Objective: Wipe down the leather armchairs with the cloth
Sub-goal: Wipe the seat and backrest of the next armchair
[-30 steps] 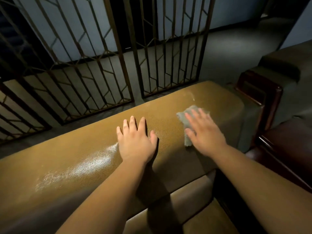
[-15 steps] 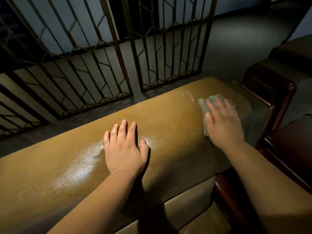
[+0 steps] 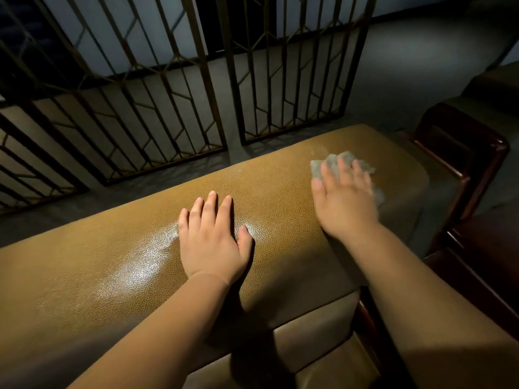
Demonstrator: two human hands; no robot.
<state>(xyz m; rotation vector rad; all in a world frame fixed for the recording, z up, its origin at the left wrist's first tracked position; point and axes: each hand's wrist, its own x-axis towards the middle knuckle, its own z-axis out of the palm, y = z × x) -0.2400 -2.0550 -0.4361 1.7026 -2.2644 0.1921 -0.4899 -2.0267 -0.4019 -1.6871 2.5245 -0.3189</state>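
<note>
The left hand (image 3: 213,242) lies flat, fingers straight, on the rounded top of the tan pebbled-leather armchair back (image 3: 118,276), beside a glossy patch of reflected light. Toward the back's right end, the right hand (image 3: 346,203) presses a small pale grey cloth (image 3: 331,161) onto the leather with extended fingers. A dark glossy wooden armrest (image 3: 477,153) stands just beyond, and a brown metal lattice screen (image 3: 157,88) behind.

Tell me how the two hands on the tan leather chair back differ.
The left hand lies bare on the tan leather chair back, mid-length; the right hand presses a pale grey cloth near the back's right end. The left looks sharp, the right blurred. Both are flat, palm down, fingers straight.
</note>
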